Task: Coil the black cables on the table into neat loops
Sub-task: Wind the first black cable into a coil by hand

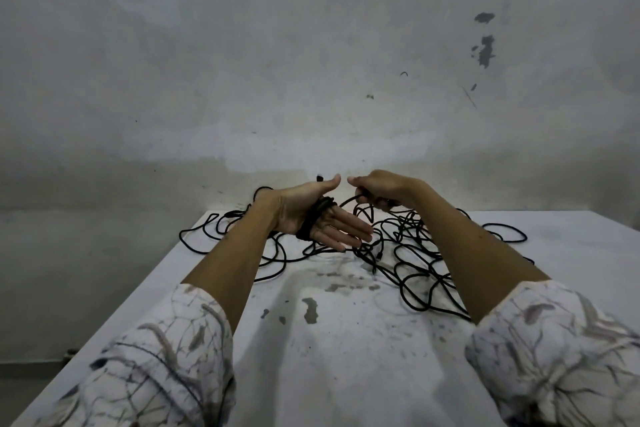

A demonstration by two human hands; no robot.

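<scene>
Black cables (410, 253) lie in a loose tangle across the far half of the white table (346, 357). My left hand (311, 215) is held palm up above them with fingers straight, and several turns of black cable (313, 218) are wound around its palm. A cable end (319, 178) sticks up behind its thumb. My right hand (377, 189) hovers just to the right, fingers curled around a strand of the cable (349, 199) that runs across to the wound turns.
The table is stained with grey blotches (310, 310) near its middle. A bare, marked wall (311, 62) rises right behind the table's far edge. The floor (69, 270) drops away to the left of the table.
</scene>
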